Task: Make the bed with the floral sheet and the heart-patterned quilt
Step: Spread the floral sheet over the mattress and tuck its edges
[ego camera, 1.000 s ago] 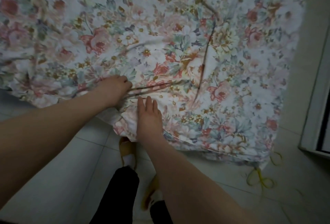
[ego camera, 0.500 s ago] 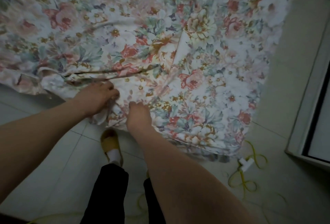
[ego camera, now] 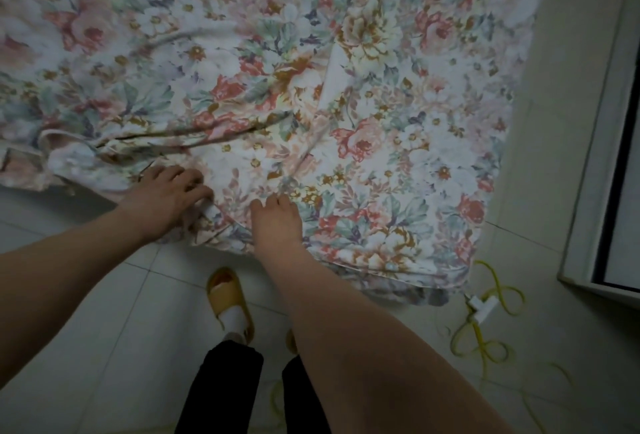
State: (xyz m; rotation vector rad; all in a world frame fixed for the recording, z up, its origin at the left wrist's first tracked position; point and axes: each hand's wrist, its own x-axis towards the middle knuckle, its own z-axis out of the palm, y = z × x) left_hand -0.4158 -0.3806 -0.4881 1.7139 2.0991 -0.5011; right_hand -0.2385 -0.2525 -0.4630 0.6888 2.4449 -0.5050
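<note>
The floral sheet (ego camera: 363,94) covers the bed and fills the upper part of the head view, with long creases across its middle and a bunched fold at its near left edge. My left hand (ego camera: 166,198) grips that bunched near edge, fingers curled round the fabric. A little to its right, my right hand (ego camera: 275,222) sits on the sheet's near edge with fingers bent down into the cloth, pinching it. No heart-patterned quilt is in view.
My feet in yellow slippers (ego camera: 228,298) stand on the pale tiled floor (ego camera: 104,329) just in front of the bed. A yellow cable with a white plug (ego camera: 481,309) lies on the floor at the bed's right corner. A white door frame (ego camera: 595,156) runs along the right.
The view has shifted left and back, so the sheet's right corner and the yellow cable now show. Both hands drew the sheet's near edge toward me; my right fingers went from flat to curled.
</note>
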